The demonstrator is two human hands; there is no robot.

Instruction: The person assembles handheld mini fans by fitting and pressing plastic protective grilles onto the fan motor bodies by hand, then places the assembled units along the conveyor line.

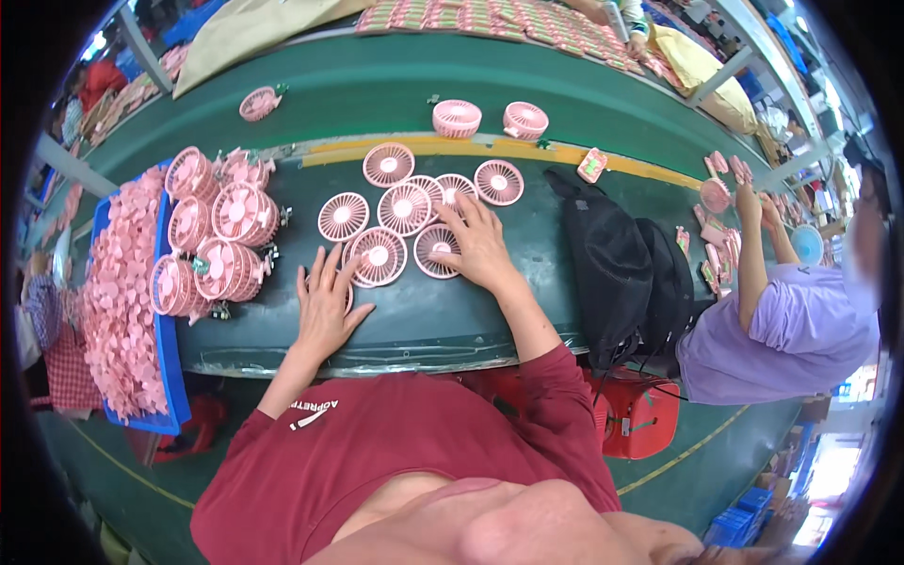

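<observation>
Can see, largest of all, a long dark green work table [414, 330], running alongside a smooth green conveyor belt [348, 94]. At far left, find a deep rectangular blue plastic bin [169, 348], filled about to its rim. Toward the right, notice a soft black fabric bag [607, 273], lying on the table. Just beside the bin, see nested stacks of round ribbed pink plastic fan housings [243, 226]. Then see a bare left hand [327, 301], spread wide, palm down, beside round spoked pink plastic grilles [379, 254], clustered mid-table and partly overlapping. Opposite, find a bare right hand [480, 250], likewise spread wide, reaching over the grilles on that side. Cannot tell the fingertips' pressure. Smallest of all, notice flat pale-pink plastic pieces [122, 292], heaped densely inside the bin.
</observation>
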